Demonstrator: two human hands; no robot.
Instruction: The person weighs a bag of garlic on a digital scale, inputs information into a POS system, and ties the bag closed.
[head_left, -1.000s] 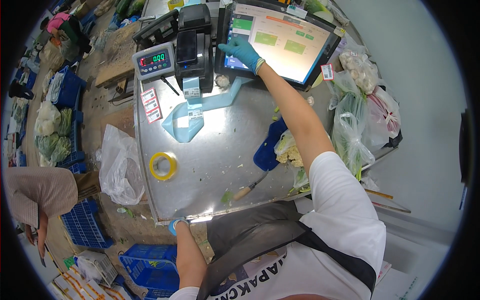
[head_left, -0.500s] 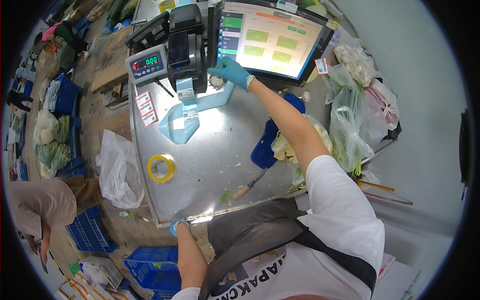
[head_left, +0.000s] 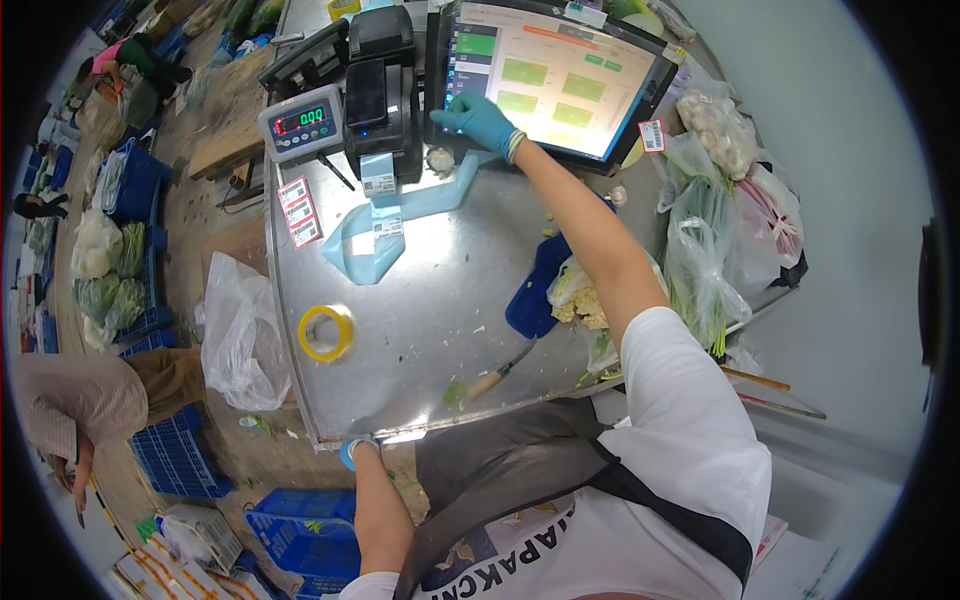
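My right hand [head_left: 482, 122], in a blue-green glove, is stretched out over the lower left of a lit touch screen [head_left: 548, 72]. Its fingers point left with nothing visible in them; whether a fingertip touches the glass I cannot tell. Just below it lies a small whitish round thing [head_left: 440, 160]. A black label printer [head_left: 385, 120] stands left of the hand, and a pale blue label strip [head_left: 362, 262] trails from it across the metal table. At the near table edge rests my left hand [head_left: 354, 453], gloved in blue, its fingers mostly hidden.
A digital scale [head_left: 302, 124] stands left of the printer. On the table [head_left: 420, 345] lie yellow tape [head_left: 326, 333], a wooden-handled knife [head_left: 490, 381], a blue cloth-like thing [head_left: 536, 290] and cauliflower [head_left: 585, 305]. Bagged vegetables [head_left: 705, 250] line the right side. Another person [head_left: 80, 400] bends at far left.
My right hand has shifted slightly right and up, off the small whitish thing, which now shows fully. The view has moved a little. My left hand stays at the table edge.
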